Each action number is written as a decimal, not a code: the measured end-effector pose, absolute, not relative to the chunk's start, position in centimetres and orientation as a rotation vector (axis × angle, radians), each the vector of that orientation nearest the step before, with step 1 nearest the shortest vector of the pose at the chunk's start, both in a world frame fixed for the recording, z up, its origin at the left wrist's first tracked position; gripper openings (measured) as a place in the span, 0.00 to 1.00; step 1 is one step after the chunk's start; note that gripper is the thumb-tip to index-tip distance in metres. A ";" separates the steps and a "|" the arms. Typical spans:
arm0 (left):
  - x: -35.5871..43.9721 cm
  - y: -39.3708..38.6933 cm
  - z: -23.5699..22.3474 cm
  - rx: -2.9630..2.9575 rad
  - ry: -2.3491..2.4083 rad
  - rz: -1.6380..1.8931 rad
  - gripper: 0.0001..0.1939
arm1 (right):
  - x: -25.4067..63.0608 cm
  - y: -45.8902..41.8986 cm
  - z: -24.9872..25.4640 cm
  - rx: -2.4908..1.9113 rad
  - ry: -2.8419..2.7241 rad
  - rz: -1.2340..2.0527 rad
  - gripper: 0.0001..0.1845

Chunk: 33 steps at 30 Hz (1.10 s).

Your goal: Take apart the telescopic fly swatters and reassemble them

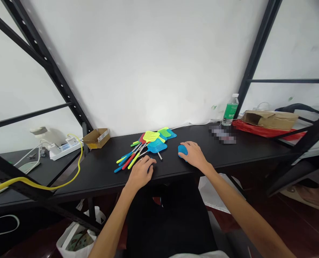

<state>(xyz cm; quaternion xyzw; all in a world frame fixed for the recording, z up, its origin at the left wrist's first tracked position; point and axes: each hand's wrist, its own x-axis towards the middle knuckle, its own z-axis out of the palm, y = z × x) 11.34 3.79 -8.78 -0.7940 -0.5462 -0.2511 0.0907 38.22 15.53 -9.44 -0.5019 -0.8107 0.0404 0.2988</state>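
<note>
My right hand (194, 154) rests on the table's front half, its fingers curved round a blue mesh fly swatter head (182, 150). To its left, my left hand (142, 172) lies at the table edge with bent fingers; a speck of blue shows under them, but what it grips is mostly hidden. Just beyond the left hand is a pile of fly swatters with a yellow mesh head (151, 136), a blue mesh head (157, 146) and a green mesh head (164, 133). Their red, blue and yellow-green handles fan toward me. A short metal rod (160, 156) pokes out below the pile.
On the black table (100, 172) stand a small open cardboard box (96, 138) at left and a water bottle (230, 109) at right. A blurred packet (222, 135) lies near the bottle. Black metal shelf posts (49, 64) flank the table. A yellow cable (79, 161) crosses at left.
</note>
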 end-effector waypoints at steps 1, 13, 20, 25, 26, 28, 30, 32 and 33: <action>11.3 3.9 -8.9 -2.355 -1.631 -0.763 0.16 | 37.8 15.2 -9.4 -1.269 -2.138 0.081 0.24; 11.2 4.3 -9.4 -2.326 -1.626 -0.677 0.21 | 33.7 10.9 -9.5 -0.653 -2.502 0.127 0.18; 11.2 4.2 -9.3 -2.321 -1.630 -0.672 0.21 | 34.1 10.7 -9.2 -0.620 -2.538 0.126 0.25; 11.1 4.4 -9.3 -2.336 -1.637 -0.679 0.20 | 34.0 10.5 -9.1 -0.628 -2.506 0.174 0.14; 11.1 4.4 -9.4 -2.339 -1.639 -0.680 0.20 | 34.0 10.5 -9.0 -0.638 -2.478 0.178 0.13; 11.1 4.4 -9.4 -2.346 -1.638 -0.678 0.20 | 34.0 10.5 -9.0 -0.620 -2.447 0.161 0.13; 11.1 4.4 -9.4 -2.348 -1.638 -0.682 0.20 | 34.0 10.5 -9.0 -0.568 -2.455 0.131 0.18; 11.1 4.4 -9.3 -2.347 -1.639 -0.693 0.20 | 34.0 10.5 -9.1 -0.546 -2.471 0.135 0.18; 11.2 4.4 -9.3 -2.348 -1.639 -0.698 0.20 | 34.0 10.5 -9.0 -0.570 -2.464 0.145 0.15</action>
